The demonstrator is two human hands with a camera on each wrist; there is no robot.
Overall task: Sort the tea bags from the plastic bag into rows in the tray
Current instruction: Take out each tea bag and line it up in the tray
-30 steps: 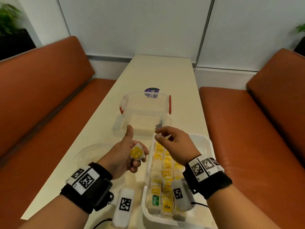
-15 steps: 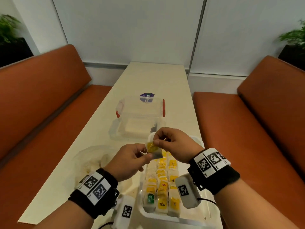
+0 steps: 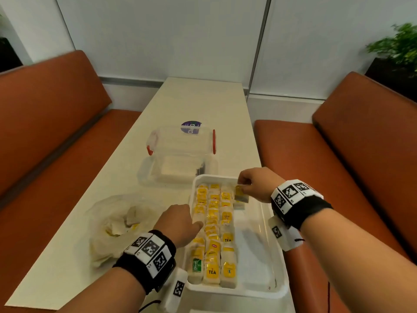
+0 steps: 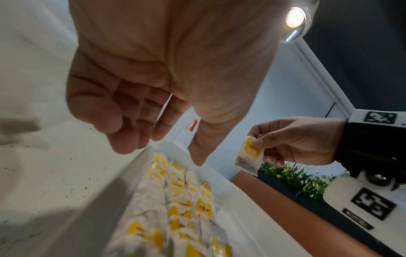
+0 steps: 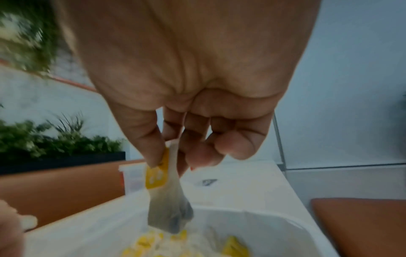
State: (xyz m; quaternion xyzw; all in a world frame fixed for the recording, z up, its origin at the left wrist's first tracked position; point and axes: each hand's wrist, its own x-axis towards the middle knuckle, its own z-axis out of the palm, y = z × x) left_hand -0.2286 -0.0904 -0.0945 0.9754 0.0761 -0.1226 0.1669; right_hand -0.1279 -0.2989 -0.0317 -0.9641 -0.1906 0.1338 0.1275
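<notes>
A white tray (image 3: 259,256) lies in front of me with three rows of yellow-tagged tea bags (image 3: 213,222) along its left side. My right hand (image 3: 244,186) pinches a tea bag (image 3: 241,195) by its top, hanging just above the tray's far end, right of the third row. The right wrist view shows that tea bag (image 5: 169,200) dangling between thumb and fingers (image 5: 153,153) over the tray (image 5: 274,226). My left hand (image 3: 196,223) hovers at the tray's left rim, fingers loosely curled and holding nothing (image 4: 136,139). A crumpled plastic bag (image 3: 112,222) with a few tea bags lies left of the tray.
A clear plastic box (image 3: 180,145) with red latches stands beyond the tray, a clear lid (image 3: 158,175) in front of it. Orange benches (image 3: 56,132) flank the narrow table (image 3: 203,98). The tray's right half is bare.
The tea bag passed from my left hand to my right, which carried it right to the tray's far end. My left hand dropped to the tray's left rim.
</notes>
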